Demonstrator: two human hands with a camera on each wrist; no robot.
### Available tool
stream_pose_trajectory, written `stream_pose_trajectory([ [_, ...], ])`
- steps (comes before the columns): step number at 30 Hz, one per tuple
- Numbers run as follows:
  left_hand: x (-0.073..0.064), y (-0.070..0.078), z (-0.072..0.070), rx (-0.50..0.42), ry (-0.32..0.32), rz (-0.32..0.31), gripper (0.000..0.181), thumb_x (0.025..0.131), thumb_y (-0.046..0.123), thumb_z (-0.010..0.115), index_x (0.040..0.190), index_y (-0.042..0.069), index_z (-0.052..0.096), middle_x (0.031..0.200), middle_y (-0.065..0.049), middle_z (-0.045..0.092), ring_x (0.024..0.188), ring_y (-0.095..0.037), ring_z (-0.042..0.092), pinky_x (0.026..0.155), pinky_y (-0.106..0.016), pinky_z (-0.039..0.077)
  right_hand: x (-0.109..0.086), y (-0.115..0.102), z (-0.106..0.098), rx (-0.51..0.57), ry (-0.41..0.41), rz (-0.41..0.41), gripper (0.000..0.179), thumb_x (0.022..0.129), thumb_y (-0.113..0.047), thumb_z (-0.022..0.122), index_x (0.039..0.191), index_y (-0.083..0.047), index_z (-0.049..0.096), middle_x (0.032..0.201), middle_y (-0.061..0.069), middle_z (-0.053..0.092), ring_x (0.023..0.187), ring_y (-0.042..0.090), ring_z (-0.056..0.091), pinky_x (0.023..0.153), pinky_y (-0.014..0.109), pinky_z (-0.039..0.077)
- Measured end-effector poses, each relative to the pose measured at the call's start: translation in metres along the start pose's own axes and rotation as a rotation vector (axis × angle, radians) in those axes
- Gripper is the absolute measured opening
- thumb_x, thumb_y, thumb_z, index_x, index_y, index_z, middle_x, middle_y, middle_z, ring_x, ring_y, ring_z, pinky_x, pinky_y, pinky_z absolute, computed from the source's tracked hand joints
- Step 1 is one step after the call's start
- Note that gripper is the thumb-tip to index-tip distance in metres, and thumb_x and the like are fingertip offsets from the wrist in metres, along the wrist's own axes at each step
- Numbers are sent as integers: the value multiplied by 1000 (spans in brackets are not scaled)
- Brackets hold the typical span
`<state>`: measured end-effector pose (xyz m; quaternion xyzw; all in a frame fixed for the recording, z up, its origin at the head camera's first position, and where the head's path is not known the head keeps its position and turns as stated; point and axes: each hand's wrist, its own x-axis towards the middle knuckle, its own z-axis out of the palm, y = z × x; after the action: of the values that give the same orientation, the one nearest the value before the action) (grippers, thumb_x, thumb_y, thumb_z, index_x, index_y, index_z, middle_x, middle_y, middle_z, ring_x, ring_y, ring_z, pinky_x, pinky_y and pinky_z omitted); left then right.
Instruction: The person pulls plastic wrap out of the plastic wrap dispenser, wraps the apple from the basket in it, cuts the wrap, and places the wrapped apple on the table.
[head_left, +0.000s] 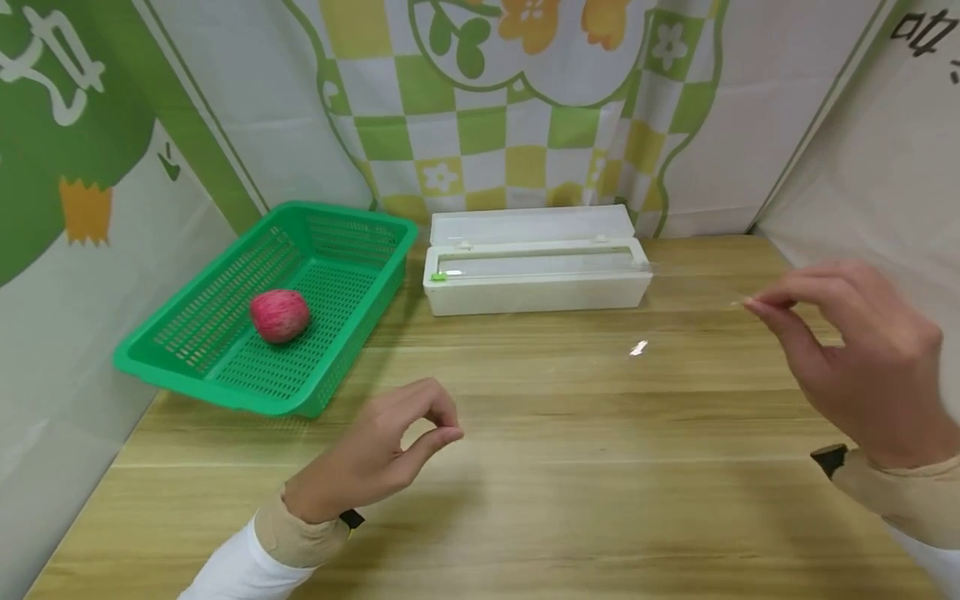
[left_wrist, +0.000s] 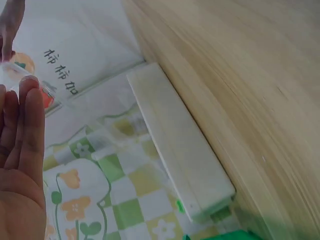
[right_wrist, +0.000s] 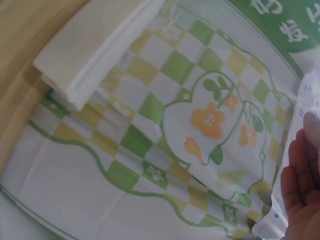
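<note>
A sheet of clear cling film (head_left: 637,348), shown mainly by its glints, stretches above the wooden table between the hands. My left hand (head_left: 393,442), lower left of it, pinches its near corner between thumb and fingertips. On the right, my right hand (head_left: 870,358) pinches another corner, where a small gathered bit of film shows at the fingertips. The film runs back towards a long white dispenser box (head_left: 536,293), whose lid (head_left: 532,225) stands raised at the back. A green slider (head_left: 438,277) sits at the left end of its front edge.
Left of the dispenser stands a green plastic basket (head_left: 345,367) with a red apple (head_left: 280,316) in it. A checked floral cloth (head_left: 480,133) hangs behind, and printed cloth walls (head_left: 862,167) close in both sides of the wooden table (head_left: 570,517).
</note>
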<state>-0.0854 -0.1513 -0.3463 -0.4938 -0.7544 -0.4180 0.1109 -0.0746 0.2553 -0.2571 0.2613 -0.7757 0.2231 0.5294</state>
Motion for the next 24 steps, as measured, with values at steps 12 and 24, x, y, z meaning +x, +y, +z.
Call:
stream_pose_trajectory([
  [12,-20,9,-14,315,-114,166,23,111,24,53,91,15,61,88,11,57,79,-3,56,75,-16,50,-40,0,-17,234,-332,-379,44,112,-26,53,76,-8,69,74,-1,65,71,15,54,78,25,43],
  [24,-29,1,-2,448,-300,149,14,96,19,75,90,24,64,85,14,56,80,-2,52,65,-13,44,-98,16,-12,219,-657,-442,41,116,-27,38,88,-19,68,87,-15,64,84,10,59,89,28,44],
])
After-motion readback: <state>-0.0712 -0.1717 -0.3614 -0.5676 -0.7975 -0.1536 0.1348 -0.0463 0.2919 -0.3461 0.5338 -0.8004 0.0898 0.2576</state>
